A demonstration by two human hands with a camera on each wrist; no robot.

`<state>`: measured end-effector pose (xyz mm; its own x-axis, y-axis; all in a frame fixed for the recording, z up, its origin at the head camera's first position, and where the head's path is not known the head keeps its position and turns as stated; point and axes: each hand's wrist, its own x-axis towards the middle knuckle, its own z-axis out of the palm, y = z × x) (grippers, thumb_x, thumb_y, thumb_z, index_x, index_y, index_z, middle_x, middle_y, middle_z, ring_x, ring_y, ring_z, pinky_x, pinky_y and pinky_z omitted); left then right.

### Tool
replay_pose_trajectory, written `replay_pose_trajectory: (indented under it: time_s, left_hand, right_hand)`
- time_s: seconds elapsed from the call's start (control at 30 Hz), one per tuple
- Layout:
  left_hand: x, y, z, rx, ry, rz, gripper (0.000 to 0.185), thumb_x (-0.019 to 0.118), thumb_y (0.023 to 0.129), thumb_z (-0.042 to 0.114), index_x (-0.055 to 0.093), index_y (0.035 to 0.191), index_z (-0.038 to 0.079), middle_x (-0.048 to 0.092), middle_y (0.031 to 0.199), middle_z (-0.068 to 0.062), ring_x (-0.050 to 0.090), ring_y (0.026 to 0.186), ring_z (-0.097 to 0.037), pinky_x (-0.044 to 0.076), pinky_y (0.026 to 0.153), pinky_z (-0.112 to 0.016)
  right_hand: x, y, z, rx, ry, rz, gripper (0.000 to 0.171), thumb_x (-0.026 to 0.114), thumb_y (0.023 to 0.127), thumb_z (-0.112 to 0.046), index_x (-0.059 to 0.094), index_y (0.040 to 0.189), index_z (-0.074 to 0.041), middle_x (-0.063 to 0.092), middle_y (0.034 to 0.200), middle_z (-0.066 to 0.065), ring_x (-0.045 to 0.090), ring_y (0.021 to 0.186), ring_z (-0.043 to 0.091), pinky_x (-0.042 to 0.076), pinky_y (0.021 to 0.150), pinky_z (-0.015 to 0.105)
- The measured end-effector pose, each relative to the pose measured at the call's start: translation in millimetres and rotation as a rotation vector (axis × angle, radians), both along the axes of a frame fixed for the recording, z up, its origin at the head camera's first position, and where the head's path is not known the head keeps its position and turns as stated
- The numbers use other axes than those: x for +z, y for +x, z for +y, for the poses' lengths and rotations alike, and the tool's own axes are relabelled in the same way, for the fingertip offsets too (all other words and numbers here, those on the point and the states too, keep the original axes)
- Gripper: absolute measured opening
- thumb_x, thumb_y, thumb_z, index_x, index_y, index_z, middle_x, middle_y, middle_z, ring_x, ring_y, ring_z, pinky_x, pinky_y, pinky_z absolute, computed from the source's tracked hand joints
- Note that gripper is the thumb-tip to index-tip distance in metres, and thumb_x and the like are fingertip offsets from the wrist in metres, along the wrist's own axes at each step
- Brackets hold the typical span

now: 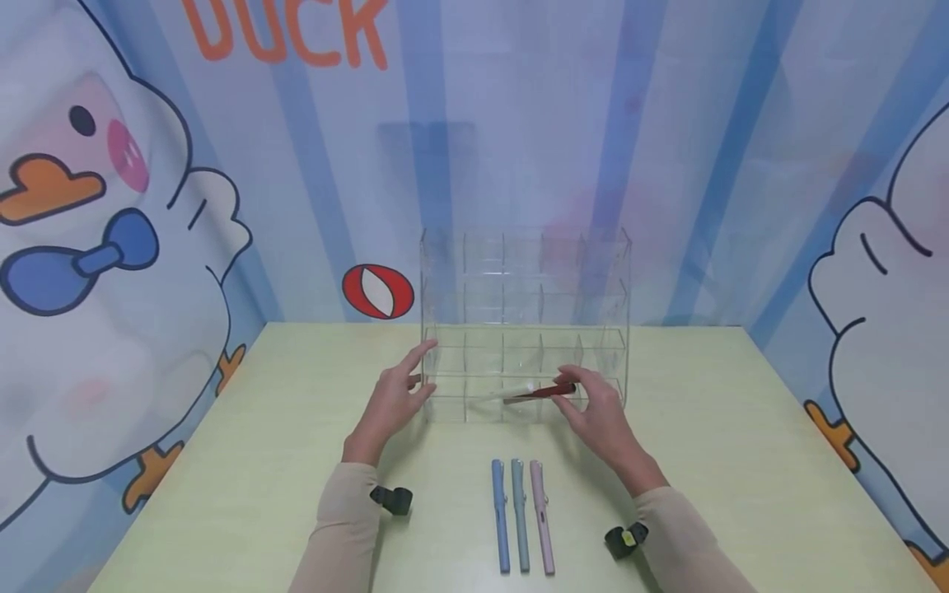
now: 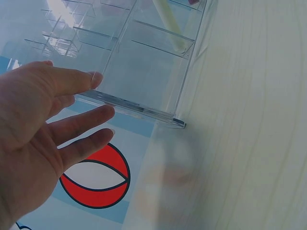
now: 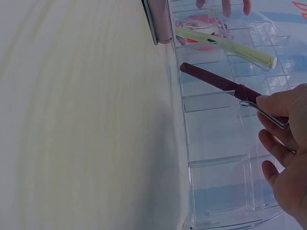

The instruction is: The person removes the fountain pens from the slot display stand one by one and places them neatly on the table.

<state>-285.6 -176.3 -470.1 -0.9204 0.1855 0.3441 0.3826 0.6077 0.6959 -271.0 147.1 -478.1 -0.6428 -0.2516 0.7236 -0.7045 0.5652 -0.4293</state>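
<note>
Red pen (image 1: 539,393): being held at its capped end by the right hand (image 1: 602,414), low over the front row of the rack (image 1: 623,313); its long axis is lying nearly level, running left to right across the rack, with the free end pointing left toward the left hand (image 1: 393,399). In the right wrist view the pen (image 3: 225,85) is seen slanting over the front compartments, its metal clip by the thumb.
Right hand pose: being kept at the rack's right front, fingers curled and pinching the pen, forearm coming in from the lower right.
Left hand pose: being held flat and spread, fingers straight, at the rack's left front corner; in the left wrist view the fingertips (image 2: 96,76) are being laid against the clear wall. Nothing is being gripped.
Pale pen (image 1: 507,392): being kept in the front row, just behind the red pen, lying across the dividers.
Three pens (image 1: 521,515): being left side by side on the table (image 1: 222,494), blue, grey-green and pink, between the two forearms, long axes running toward the rack.
Rack: being kept upright at the table's far middle, clear, with rows of compartments.
</note>
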Motion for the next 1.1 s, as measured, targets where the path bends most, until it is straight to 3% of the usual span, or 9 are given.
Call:
replay_pose_trajectory:
  time_s: [0.23, 0.57, 0.9, 1.1]
  left_hand:
    - [-1.9, -1.0, -1, 0.001, 0.004, 0.0, 0.075, 0.066, 0.082, 0.008, 0.029, 0.136, 0.045, 0.035, 0.141, -0.002, 0.058, 0.101, -0.028, 0.051, 0.078, -0.037]
    - [1.3, 0.4, 0, 0.011, -0.003, -0.029, 0.076, 0.066, 0.082, 0.009, 0.028, 0.136, 0.048, 0.034, 0.141, 0.001, 0.057, 0.103, -0.027, 0.051, 0.079, -0.037]
    - [-0.6, 1.4, 0, 0.011, -0.002, -0.026, 0.075, 0.066, 0.082, 0.008, 0.03, 0.138, 0.041, 0.033, 0.142, 0.0, 0.058, 0.102, -0.027, 0.05, 0.079, -0.037]
    - [1.0, 1.1, 0, -0.003, -0.007, -0.002, 0.074, 0.066, 0.082, 0.008, 0.029, 0.139, 0.039, 0.034, 0.142, -0.003, 0.058, 0.102, -0.029, 0.05, 0.08, -0.038]
  right_hand:
    - [0.0, -1.0, -1, -0.006, -0.001, -0.003, 0.046, 0.074, 0.07, 0.003, 0.056, 0.112, 0.001, 0.064, 0.088, 0.006, 0.058, 0.082, 0.02, 0.047, 0.075, 0.041]
    - [2.7, -0.3, 0, -0.019, -0.012, 0.007, 0.047, 0.073, 0.072, 0.002, 0.053, 0.115, 0.001, 0.064, 0.089, 0.006, 0.059, 0.09, 0.023, 0.046, 0.082, 0.039]
    - [6.8, 2.8, -1, -0.02, -0.048, 0.002, 0.046, 0.073, 0.073, 0.001, 0.053, 0.115, 0.002, 0.065, 0.087, 0.005, 0.06, 0.089, 0.023, 0.046, 0.082, 0.041]
    - [10.2, 5.0, -1, -0.033, -0.113, -0.054, 0.047, 0.071, 0.076, -0.004, 0.052, 0.118, -0.001, 0.065, 0.089, 0.003, 0.059, 0.094, 0.023, 0.045, 0.084, 0.042]
